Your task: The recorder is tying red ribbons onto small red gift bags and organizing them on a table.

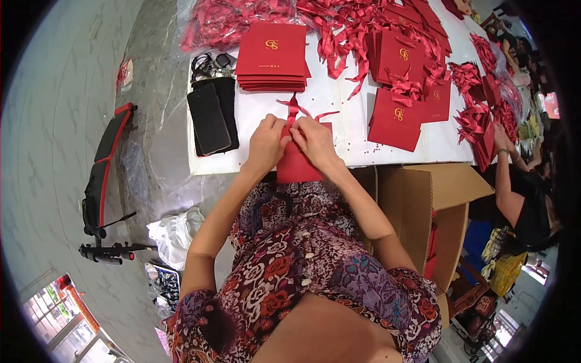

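Note:
A small red paper bag (298, 169) lies at the table's front edge, partly overhanging it toward my lap. My left hand (266, 144) pinches at the bag's top, its fingers closed by the red ribbon (293, 110). My right hand (316, 142) is closed on the ribbon from the other side, its fingertips close to the left ones. Loose ribbon ends stretch beyond my fingers, and the spot between the fingertips is partly hidden. Just beyond the hands is a stack of flat red bags (271, 51) with gold print.
A phone (209, 120) rests on black cloth at left, by keys and cables. Ribboned red bags (396, 121) lie at right; more ribbons (339, 45) heap behind. An open cardboard box (417, 193) stands by my right arm. A co-worker's hand (501, 140) touches red bags farther right.

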### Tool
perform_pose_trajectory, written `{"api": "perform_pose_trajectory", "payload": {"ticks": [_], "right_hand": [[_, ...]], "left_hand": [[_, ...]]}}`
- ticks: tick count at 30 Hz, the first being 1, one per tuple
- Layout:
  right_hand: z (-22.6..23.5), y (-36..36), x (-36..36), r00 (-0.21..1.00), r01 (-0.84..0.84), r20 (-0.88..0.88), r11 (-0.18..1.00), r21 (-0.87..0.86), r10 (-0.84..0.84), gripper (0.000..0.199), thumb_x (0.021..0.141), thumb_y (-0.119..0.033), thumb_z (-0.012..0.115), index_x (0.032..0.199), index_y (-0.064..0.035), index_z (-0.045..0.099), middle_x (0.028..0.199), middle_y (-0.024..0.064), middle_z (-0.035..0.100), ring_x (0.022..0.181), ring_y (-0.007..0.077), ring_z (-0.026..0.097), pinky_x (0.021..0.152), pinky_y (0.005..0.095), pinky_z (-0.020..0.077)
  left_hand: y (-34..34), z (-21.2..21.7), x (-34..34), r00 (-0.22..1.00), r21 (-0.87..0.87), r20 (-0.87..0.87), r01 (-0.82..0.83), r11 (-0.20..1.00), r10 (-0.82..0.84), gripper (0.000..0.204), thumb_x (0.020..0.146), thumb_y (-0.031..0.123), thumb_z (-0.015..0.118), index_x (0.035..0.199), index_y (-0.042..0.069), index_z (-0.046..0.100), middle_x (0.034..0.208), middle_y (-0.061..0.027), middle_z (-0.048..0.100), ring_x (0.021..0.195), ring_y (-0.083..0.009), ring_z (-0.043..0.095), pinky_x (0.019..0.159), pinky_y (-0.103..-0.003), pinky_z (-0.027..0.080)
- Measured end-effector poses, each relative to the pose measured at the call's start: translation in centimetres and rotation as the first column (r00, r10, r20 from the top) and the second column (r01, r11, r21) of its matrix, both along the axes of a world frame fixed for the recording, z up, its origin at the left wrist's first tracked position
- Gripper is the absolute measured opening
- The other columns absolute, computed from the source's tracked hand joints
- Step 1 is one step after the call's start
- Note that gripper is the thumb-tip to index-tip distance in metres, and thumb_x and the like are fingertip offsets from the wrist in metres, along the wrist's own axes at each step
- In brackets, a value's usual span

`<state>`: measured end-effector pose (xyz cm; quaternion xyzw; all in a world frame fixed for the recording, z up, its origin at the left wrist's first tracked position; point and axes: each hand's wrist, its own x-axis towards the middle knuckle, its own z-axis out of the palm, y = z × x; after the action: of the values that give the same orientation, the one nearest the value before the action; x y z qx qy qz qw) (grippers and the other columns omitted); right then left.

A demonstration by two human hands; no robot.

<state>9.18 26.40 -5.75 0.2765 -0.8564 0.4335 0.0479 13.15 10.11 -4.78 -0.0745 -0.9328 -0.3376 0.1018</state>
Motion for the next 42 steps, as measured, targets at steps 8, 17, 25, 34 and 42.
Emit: {"api": "perform_pose_trajectory", "payload": {"ticks": [8, 17, 25, 34, 42], "right_hand": [[0.8, 1.6, 0.0, 0.992, -0.015, 0.123, 1.0, -0.004, 0.015, 0.012, 0.087, -0.007, 0.067, 0.093, -0.0013, 0.058, 0.089, 0.0162, 0.063, 0.082, 0.0378, 0.063, 0.069, 0.0456, 0.0508], [1.4, 2.2, 0.1, 0.966, 0.004, 0.259, 1.0, -0.019, 0.001, 0.013, 0.085, -0.007, 0.069, 0.092, -0.001, 0.06, 0.088, 0.0152, 0.065, 0.081, 0.0352, 0.064, 0.07, 0.0428, 0.0512], [1.5, 2.6, 0.7, 0.97, 0.019, 0.242, 1.0, 0.008, -0.02, 0.012, 0.083, -0.009, 0.071, 0.087, -0.0024, 0.062, 0.082, 0.0131, 0.065, 0.074, 0.0313, 0.065, 0.066, 0.0403, 0.0505], [0.6, 1.4, 1.7, 0.942, 0.15, 0.313, 0.986, -0.07, -0.121, 0.011, 0.079, -0.009, 0.071, 0.082, -0.0032, 0.063, 0.074, 0.0123, 0.066, 0.064, 0.0282, 0.064, 0.058, 0.039, 0.0495], [1.0, 1.8, 2.0, 0.948, 0.105, 0.31, 0.992, -0.07, -0.078, 0.015, 0.081, -0.009, 0.072, 0.088, -0.0029, 0.061, 0.074, 0.0123, 0.066, 0.065, 0.0289, 0.064, 0.059, 0.0391, 0.0496]], "left_hand": [[-0.4, 1.2, 0.1, 0.982, 0.01, 0.113, 0.148, 0.989, -0.148, 0.052, 0.072, 0.003, 0.079, 0.12, 0.007, 0.057, 0.108, -0.0147, 0.053, 0.097, -0.0347, 0.059, 0.082, -0.04, 0.05], [0.5, 1.0, -0.4, 0.983, 0.059, 0.091, 0.156, 0.986, -0.161, 0.044, 0.066, -0.004, 0.077, 0.105, 0.005, 0.057, 0.1, -0.0149, 0.051, 0.091, -0.0356, 0.059, 0.075, -0.043, 0.051], [0.8, 0.8, -0.4, 0.995, 0.026, 0.014, 0.102, 0.994, -0.103, 0.039, 0.066, -0.005, 0.076, 0.098, 0.005, 0.055, 0.096, -0.0134, 0.053, 0.086, -0.0355, 0.059, 0.072, -0.042, 0.051], [1.3, 0.4, -0.3, 0.994, -0.005, 0.038, 0.103, 0.995, -0.103, 0.029, 0.073, -0.002, 0.07, 0.097, 0.005, 0.055, 0.089, -0.0129, 0.066, 0.084, -0.0342, 0.063, 0.072, -0.043, 0.051], [0.5, 0.2, -0.3, 0.968, 0.195, 0.16, 0.16, 0.968, -0.192, 0.024, 0.076, -0.001, 0.063, 0.099, 0.006, 0.058, 0.089, -0.0134, 0.068, 0.085, -0.0359, 0.064, 0.075, -0.046, 0.051]]}}
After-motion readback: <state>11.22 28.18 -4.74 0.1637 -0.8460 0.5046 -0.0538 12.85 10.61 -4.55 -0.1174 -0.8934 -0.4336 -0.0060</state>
